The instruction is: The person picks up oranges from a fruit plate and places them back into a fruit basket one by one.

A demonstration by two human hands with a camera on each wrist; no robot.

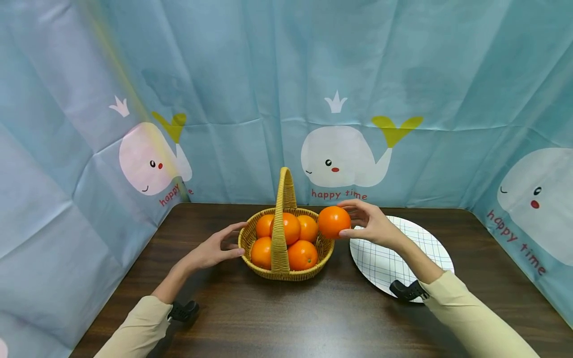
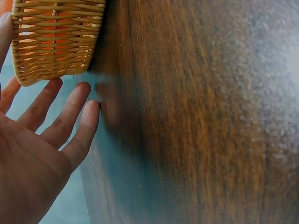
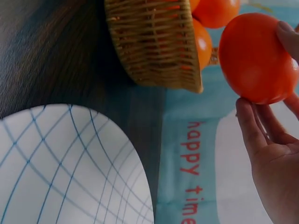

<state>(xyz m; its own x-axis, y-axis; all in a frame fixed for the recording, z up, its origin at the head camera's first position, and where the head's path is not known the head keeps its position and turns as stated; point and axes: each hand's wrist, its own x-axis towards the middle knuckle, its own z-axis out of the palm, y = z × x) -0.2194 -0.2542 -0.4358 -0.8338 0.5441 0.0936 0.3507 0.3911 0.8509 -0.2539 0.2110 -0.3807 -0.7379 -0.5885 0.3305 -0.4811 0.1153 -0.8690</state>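
Between the thumb and fingers of my right hand (image 1: 369, 226) an orange (image 1: 334, 222) is held, at the right rim of a yellow wicker basket (image 1: 286, 275) in the head view. The right wrist view shows this orange (image 3: 254, 58) raised above the basket's rim. Several more oranges (image 1: 303, 255) lie inside the basket, under its tall arched handle (image 1: 280, 238). My left hand (image 1: 215, 248) is at the basket's left side, fingers spread and thumb near the rim. In the left wrist view its fingertips reach the woven wall (image 2: 58, 42); firm contact I cannot tell.
To the right of the basket, a round white plate with blue grid lines (image 1: 380, 263) lies on the dark wooden table (image 1: 286, 318), partly beneath my right forearm. A light blue curtain (image 1: 233, 99) printed with whales encloses the table's back and sides.
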